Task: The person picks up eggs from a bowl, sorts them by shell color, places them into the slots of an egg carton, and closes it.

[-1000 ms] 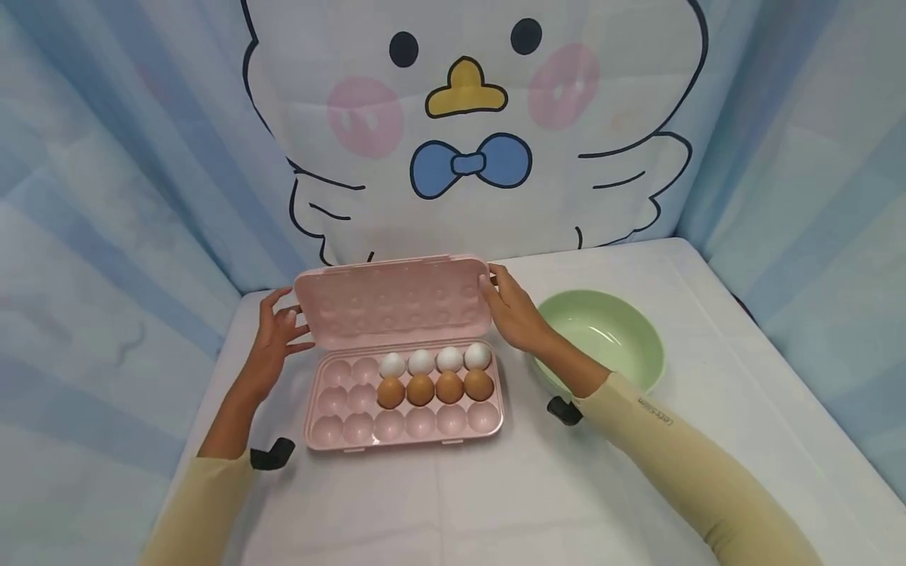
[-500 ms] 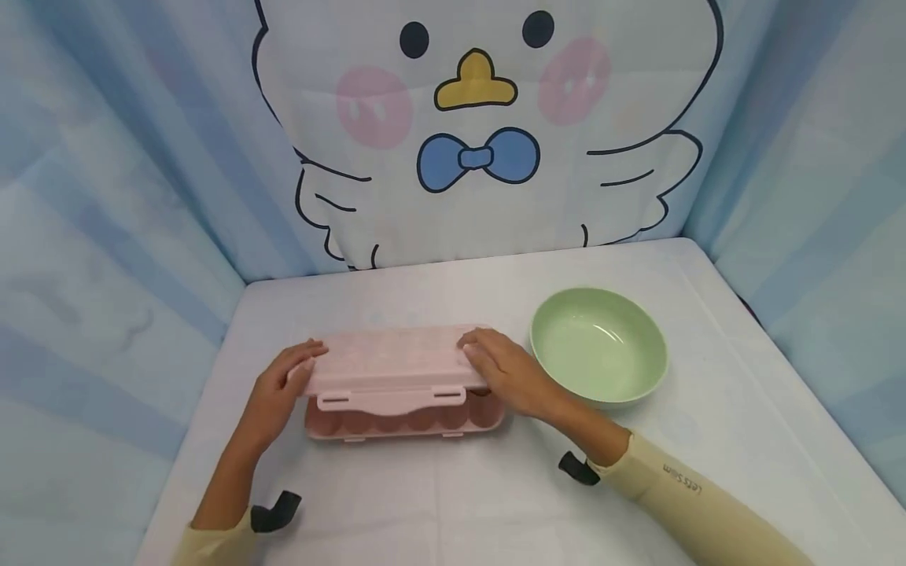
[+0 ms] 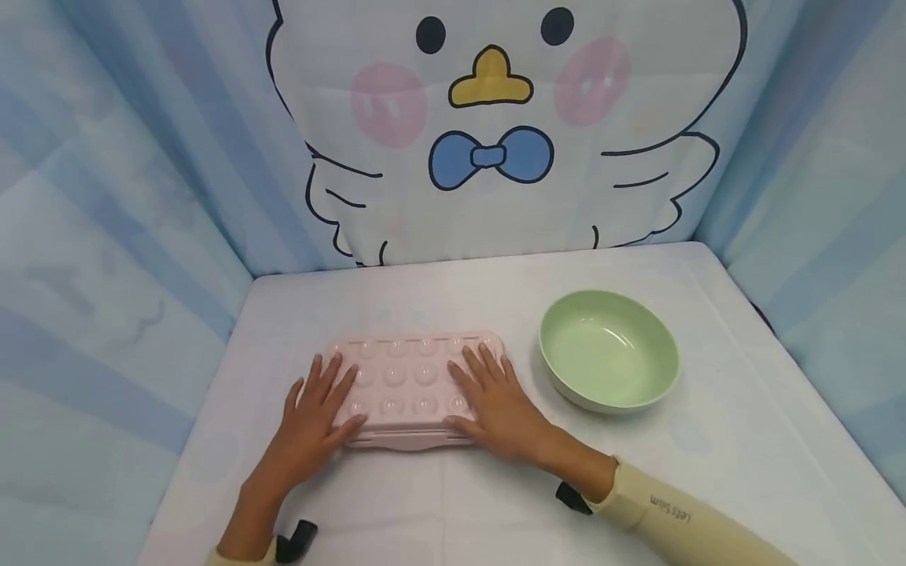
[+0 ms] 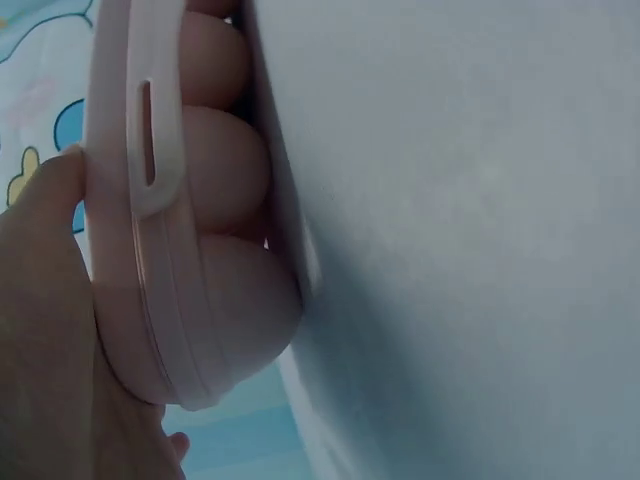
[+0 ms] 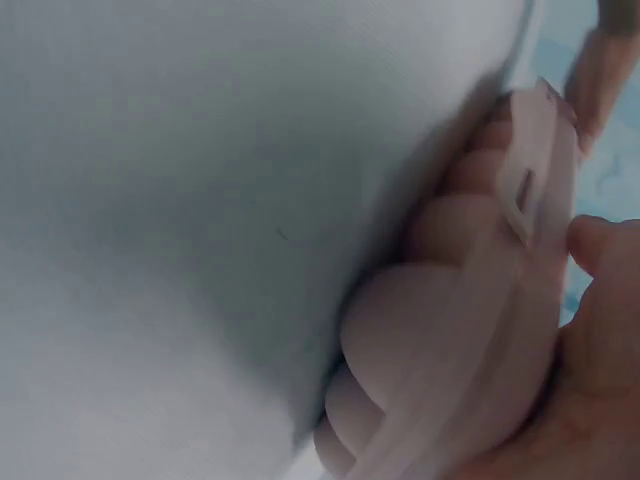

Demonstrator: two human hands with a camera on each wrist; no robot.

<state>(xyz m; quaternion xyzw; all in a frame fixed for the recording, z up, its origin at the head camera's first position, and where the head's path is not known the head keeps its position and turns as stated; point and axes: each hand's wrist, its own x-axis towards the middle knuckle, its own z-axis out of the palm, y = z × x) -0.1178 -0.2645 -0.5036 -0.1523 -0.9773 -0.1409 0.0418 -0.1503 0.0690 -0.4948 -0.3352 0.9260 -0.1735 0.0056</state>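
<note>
A pink plastic egg carton (image 3: 409,376) lies on the table with its lid down, and the eggs inside are hidden. Across the lid's left end rests my left hand (image 3: 311,424), fingers spread and straight. My right hand (image 3: 501,409) presses the right end of the lid in the same flat way. In the left wrist view, the carton's front latch flap (image 4: 155,150) hangs at the seam above the rounded cups. The right wrist view shows the carton's rounded cups (image 5: 400,320) close over the white cloth, with my right thumb at the lid's edge.
To the right of the carton stands a round green bowl (image 3: 609,354), with nothing seen inside it. A white cloth covers the table (image 3: 439,511). Behind it hangs a curtain (image 3: 488,212) with a cartoon bird, and blue curtains close off both sides.
The carton's lid has swung from raised to down over the white and brown eggs. Both hands have gone from the lid's side edges to lying flat on its top.
</note>
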